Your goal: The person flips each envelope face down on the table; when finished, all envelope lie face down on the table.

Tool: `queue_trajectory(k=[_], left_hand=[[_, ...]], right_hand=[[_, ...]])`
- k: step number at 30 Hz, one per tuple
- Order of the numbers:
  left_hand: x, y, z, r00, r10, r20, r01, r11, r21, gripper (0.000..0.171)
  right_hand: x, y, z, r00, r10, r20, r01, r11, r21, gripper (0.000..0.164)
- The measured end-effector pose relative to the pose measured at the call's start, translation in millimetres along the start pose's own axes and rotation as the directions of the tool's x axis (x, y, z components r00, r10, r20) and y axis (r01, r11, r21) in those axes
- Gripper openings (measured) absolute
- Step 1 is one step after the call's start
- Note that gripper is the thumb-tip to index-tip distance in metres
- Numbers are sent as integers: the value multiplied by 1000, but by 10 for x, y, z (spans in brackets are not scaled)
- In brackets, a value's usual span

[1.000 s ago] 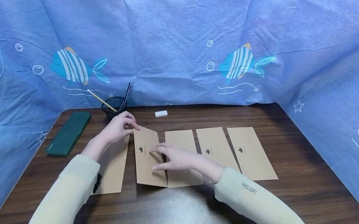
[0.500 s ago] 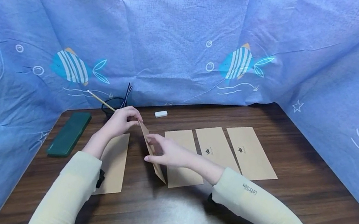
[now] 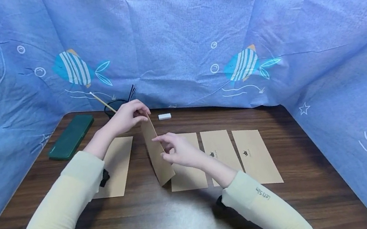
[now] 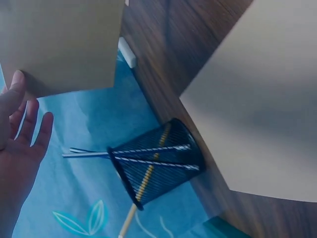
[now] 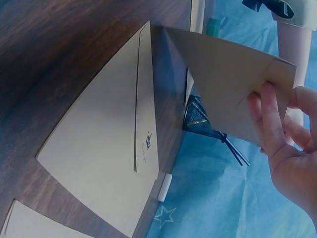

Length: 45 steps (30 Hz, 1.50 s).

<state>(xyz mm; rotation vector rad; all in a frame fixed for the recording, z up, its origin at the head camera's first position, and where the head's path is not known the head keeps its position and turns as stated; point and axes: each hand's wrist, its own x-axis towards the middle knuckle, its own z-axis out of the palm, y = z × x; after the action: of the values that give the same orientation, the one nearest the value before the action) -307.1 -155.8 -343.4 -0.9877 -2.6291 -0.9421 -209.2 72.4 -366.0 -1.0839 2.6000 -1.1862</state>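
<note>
A blue, fish-printed fabric backdrop point(image 3: 170, 32) hangs behind a dark brown, wood-grained tabletop point(image 3: 143, 225), probably to screen off the surroundings. The landmark is a tan, rectangular paper envelope point(image 3: 157, 156), held steeply on edge at mid-table; whether its lower side touches the wood cannot be told. One flat tan envelope point(image 3: 120, 160) lies to its left and three flat tan envelopes point(image 3: 216, 141) to its right, seemingly spaced so that none covers another. Left of it and farther off sits a dark green, oblong case point(image 3: 71, 137), apparently out of the hands' way. The left hand point(image 3: 128, 117) pinches its upper far corner, likely for support; the right hand point(image 3: 180, 151), apart from the left, straddles its right-hand long edge, which would steady so thin a sheet. Beyond it, a round, black wire-mesh cup point(image 4: 166, 172) stands to the left and a small white block point(image 3: 164, 116) lies slightly right.
</note>
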Motion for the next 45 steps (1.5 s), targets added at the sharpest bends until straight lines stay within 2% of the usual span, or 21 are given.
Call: queue_trajectory(k=[7,11,14,17,21,24,26,30,35,37,39,41,45], left_hand=[[39,96,21,998,60,4,-61,998,26,26],[26,105,2,999,44,-1,-44,999,21,30],[-16,83,-24,1000,-8,12,8,1000,24,34],[-95,27,-31,995,-86,48,84,996,45,42],[-243,-82,21,970,-215,114,211,976,44,61],[-365,-161,93,949,-283,142,281,959,32,69],[-441,-199,145,942,-307,136,306,952,26,69],[-562,-217,243,945,-309,108,314,948,-40,62],[-616,-187,331,958,-272,96,281,955,-96,54],[-621,-181,348,958,-272,97,280,957,-83,51],[-631,-182,358,958,-270,98,277,959,-64,50],[-649,-191,361,957,-269,105,276,960,-53,50],[-708,-227,379,957,-260,131,267,963,-39,52]], right_hand=[[-13,54,21,997,35,-62,-38,998,-42,45],[-49,97,38,995,63,-81,-67,997,-45,47],[-84,121,37,994,77,-81,-79,997,-16,48],[-111,146,27,991,96,-89,-93,995,38,49],[-121,193,13,985,117,-129,-99,986,134,50],[-114,236,17,978,141,-155,-110,974,196,51],[-109,261,31,973,168,-160,-129,964,231,51],[-100,298,76,961,225,-161,-171,940,295,51],[-67,349,143,952,283,-120,-215,892,398,52],[-44,369,170,951,297,-89,-232,873,430,52],[-22,382,195,953,297,-56,-245,868,431,52],[-8,389,219,958,284,-20,-252,879,405,54],[2,409,288,968,240,69,-249,940,231,59]])
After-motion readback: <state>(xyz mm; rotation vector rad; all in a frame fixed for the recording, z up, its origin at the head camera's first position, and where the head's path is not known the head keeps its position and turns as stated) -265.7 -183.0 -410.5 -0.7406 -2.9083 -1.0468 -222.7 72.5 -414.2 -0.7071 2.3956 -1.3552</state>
